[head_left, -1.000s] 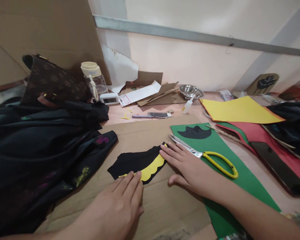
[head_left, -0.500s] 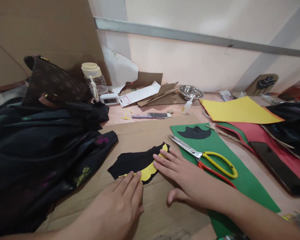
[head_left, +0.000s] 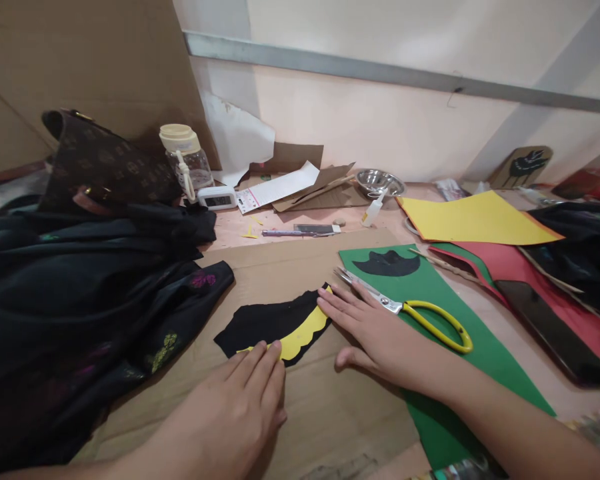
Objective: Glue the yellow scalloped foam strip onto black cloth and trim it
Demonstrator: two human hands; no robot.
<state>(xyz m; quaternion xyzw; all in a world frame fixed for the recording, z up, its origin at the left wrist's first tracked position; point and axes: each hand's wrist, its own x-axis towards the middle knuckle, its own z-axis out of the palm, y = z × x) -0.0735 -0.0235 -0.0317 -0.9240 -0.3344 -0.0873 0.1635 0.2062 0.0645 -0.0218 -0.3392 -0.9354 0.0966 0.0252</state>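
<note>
A black curved paper piece (head_left: 265, 321) with a yellow scalloped strip (head_left: 303, 335) on it lies on a brown cardboard sheet (head_left: 280, 267). My left hand (head_left: 235, 407) lies flat, fingers together, with its fingertips on the strip's near left end. My right hand (head_left: 375, 327) is spread flat, fingertips pressing the strip's right end. Yellow-handled scissors (head_left: 410, 308) lie just right of that hand on a green paper sheet (head_left: 460, 373), which also bears a black cut-out (head_left: 387, 263).
Dark cloth (head_left: 80, 307) and a patterned bag (head_left: 105, 167) fill the left. A bottle (head_left: 185, 160), small clock (head_left: 217, 197), steel bowl (head_left: 377, 180), glue bottle (head_left: 373, 210) and pen (head_left: 300, 231) stand behind. Yellow paper (head_left: 475, 220), red paper and a phone (head_left: 555, 330) lie right.
My right hand slid left along the yellow strip half a second ago, then moved back to its right end. My left hand stayed in place.
</note>
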